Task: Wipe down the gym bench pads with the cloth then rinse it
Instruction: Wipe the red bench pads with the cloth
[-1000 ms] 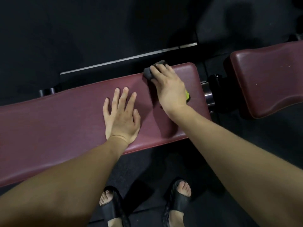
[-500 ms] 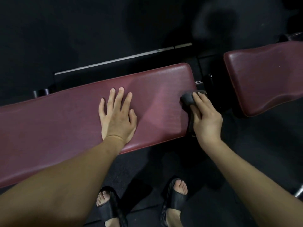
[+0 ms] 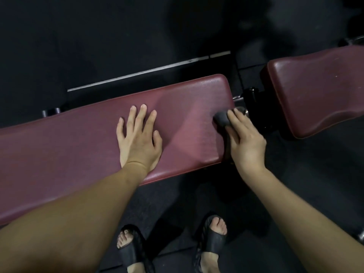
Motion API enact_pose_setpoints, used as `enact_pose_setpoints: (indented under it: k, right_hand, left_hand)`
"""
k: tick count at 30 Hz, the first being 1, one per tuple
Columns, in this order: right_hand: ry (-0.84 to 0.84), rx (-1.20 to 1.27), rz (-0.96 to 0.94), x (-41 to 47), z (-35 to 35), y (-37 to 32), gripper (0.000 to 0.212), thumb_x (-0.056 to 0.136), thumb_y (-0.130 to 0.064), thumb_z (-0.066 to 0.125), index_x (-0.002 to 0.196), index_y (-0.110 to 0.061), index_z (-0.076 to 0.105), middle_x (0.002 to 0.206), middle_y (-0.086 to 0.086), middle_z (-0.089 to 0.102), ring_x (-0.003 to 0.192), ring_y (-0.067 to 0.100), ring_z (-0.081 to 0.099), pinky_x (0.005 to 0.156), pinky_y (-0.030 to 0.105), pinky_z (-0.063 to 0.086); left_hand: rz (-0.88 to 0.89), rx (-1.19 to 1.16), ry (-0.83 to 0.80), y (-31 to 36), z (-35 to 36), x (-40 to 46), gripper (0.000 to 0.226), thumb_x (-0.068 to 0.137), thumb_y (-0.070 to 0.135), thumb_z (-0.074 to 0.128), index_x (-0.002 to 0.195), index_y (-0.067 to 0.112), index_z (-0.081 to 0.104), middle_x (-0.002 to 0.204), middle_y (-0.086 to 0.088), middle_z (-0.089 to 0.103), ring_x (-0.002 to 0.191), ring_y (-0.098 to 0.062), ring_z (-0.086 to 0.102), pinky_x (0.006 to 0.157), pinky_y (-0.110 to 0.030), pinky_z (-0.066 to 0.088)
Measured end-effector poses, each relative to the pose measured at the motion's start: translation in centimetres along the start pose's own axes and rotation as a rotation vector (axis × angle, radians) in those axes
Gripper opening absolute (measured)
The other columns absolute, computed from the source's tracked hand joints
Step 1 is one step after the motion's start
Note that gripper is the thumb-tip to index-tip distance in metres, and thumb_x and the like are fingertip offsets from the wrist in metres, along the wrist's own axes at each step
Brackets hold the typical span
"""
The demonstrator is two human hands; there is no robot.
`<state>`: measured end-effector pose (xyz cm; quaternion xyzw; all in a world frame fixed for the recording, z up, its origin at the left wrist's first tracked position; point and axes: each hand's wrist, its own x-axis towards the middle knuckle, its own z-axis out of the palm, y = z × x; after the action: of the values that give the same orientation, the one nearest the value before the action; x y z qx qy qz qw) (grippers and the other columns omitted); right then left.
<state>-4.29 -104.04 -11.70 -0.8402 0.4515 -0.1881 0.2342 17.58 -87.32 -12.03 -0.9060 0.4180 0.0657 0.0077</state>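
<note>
Looking down at a maroon bench pad (image 3: 78,146) with both hands on it. The left hand (image 3: 137,138) lies flat on top of the pad, fingers spread out straight, palm down, wrist near the pad's closer edge. Off to its right, the right hand (image 3: 244,138) sits at the pad's short end, fingers curled over a dark grey cloth (image 3: 221,118) and pressing it against that end edge; a rounded bit of cloth pokes out past the fingertips on the far side, and a strip of it hangs down under the palm along the pad's end. Just beyond the right hand's fingertips there's a black metal hinge bit (image 3: 254,101), and further right of that a second maroon pad (image 3: 319,89), apart from the first one. Below both forearms you can see two feet in black sandals (image 3: 211,245) on the dark floor (image 3: 78,36). Far side of the left hand, a thin pale strip (image 3: 147,71) runs across the floor.
</note>
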Motion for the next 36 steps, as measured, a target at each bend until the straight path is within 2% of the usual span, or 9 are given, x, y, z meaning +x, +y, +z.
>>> enact_pose_setpoints:
  k: [2, 5, 9, 13, 18, 23, 28, 33, 36]
  right_hand:
    - [-0.014, 0.003, 0.014, -0.6, -0.2, 0.3, 0.041, 0.098, -0.014, 0.068, 0.139, -0.019, 0.065, 0.146, 0.002, 0.060, 0.136, 0.024, 0.056, 0.115, 0.015, 0.033]
    - [0.006, -0.003, 0.010, 3.8, 1.3, -0.7, 0.040, 0.099, -0.017, 0.065, 0.139, -0.019, 0.065, 0.147, 0.004, 0.059, 0.136, 0.029, 0.056, 0.114, 0.035, 0.044]
    - [0.027, 0.006, 0.059, 10.3, 4.0, -4.1, 0.040, 0.104, -0.020, 0.057, 0.143, -0.019, 0.061, 0.152, 0.003, 0.054, 0.145, 0.028, 0.045, 0.115, 0.022, 0.027]
    - [-0.006, -0.006, -0.154, 6.1, 5.1, -5.9, 0.039, 0.098, -0.014, 0.060, 0.137, -0.011, 0.065, 0.143, 0.012, 0.062, 0.135, 0.041, 0.054, 0.115, 0.034, 0.034]
    - [-0.091, -0.081, -0.413, -2.4, 4.8, -6.1, 0.038, 0.102, -0.024, 0.051, 0.135, -0.015, 0.067, 0.138, 0.003, 0.066, 0.133, 0.027, 0.059, 0.115, 0.029, 0.040]
    - [-0.020, -0.021, -0.132, -3.1, 0.4, 0.0, 0.039, 0.099, -0.011, 0.065, 0.137, -0.017, 0.066, 0.144, 0.005, 0.061, 0.137, 0.031, 0.055, 0.116, 0.028, 0.038]
    - [0.151, -0.037, 0.123, -4.8, 2.6, -3.4, 0.048, 0.091, -0.002, 0.065, 0.138, -0.014, 0.065, 0.142, 0.009, 0.063, 0.136, 0.039, 0.053, 0.114, 0.037, 0.041]
    - [0.055, -0.001, -0.171, -8.4, 7.1, -10.6, 0.042, 0.095, -0.009, 0.069, 0.137, -0.011, 0.066, 0.138, 0.011, 0.065, 0.133, 0.036, 0.053, 0.116, 0.038, 0.039]
    - [-0.022, -0.022, -0.397, -7.7, 5.7, -7.4, 0.036, 0.101, -0.012, 0.060, 0.136, -0.011, 0.066, 0.139, 0.009, 0.064, 0.132, 0.032, 0.056, 0.118, 0.036, 0.039]
  left_hand:
    - [0.001, -0.001, 0.008, 0.0, 0.1, 0.1, 0.060, 0.101, 0.040, 0.021, 0.159, 0.027, 0.030, 0.170, 0.004, 0.017, 0.159, -0.019, 0.003, 0.126, -0.054, 0.009]
    - [0.007, -0.020, 0.024, -0.1, 0.2, 0.1, 0.059, 0.102, 0.040, 0.023, 0.158, 0.027, 0.032, 0.170, 0.004, 0.019, 0.159, -0.019, 0.004, 0.126, -0.054, 0.009]
    - [0.010, -0.041, 0.036, -0.2, 0.4, 0.1, 0.058, 0.103, 0.039, 0.025, 0.158, 0.027, 0.033, 0.170, 0.004, 0.019, 0.159, -0.018, 0.003, 0.127, -0.053, 0.008]
    - [0.008, -0.060, 0.058, -0.2, 0.5, 0.0, 0.058, 0.102, 0.038, 0.025, 0.157, 0.026, 0.036, 0.169, 0.003, 0.023, 0.159, -0.019, 0.007, 0.127, -0.052, 0.008]
    - [0.009, -0.085, 0.063, -0.1, 0.3, 0.0, 0.057, 0.102, 0.037, 0.026, 0.156, 0.025, 0.038, 0.168, 0.003, 0.026, 0.158, -0.019, 0.011, 0.126, -0.052, 0.009]
    - [0.009, -0.146, 0.099, -0.1, 0.3, -0.2, 0.054, 0.102, 0.033, 0.034, 0.154, 0.024, 0.043, 0.166, 0.003, 0.030, 0.157, -0.019, 0.015, 0.126, -0.051, 0.009]
    - [0.025, -0.293, 0.143, -0.5, 0.2, -0.6, 0.047, 0.099, 0.021, 0.039, 0.144, 0.018, 0.052, 0.162, 0.001, 0.038, 0.156, -0.020, 0.020, 0.128, -0.049, 0.007]
    - [-0.032, -0.272, 0.202, -1.1, -1.1, -1.5, 0.046, 0.089, 0.014, 0.045, 0.132, 0.020, 0.061, 0.146, -0.001, 0.053, 0.139, -0.026, 0.042, 0.117, -0.046, 0.029]
    - [0.037, -0.239, 0.199, -1.4, -1.6, -2.4, 0.044, 0.088, 0.018, 0.046, 0.128, 0.020, 0.063, 0.140, -0.001, 0.056, 0.131, -0.027, 0.048, 0.110, -0.046, 0.032]
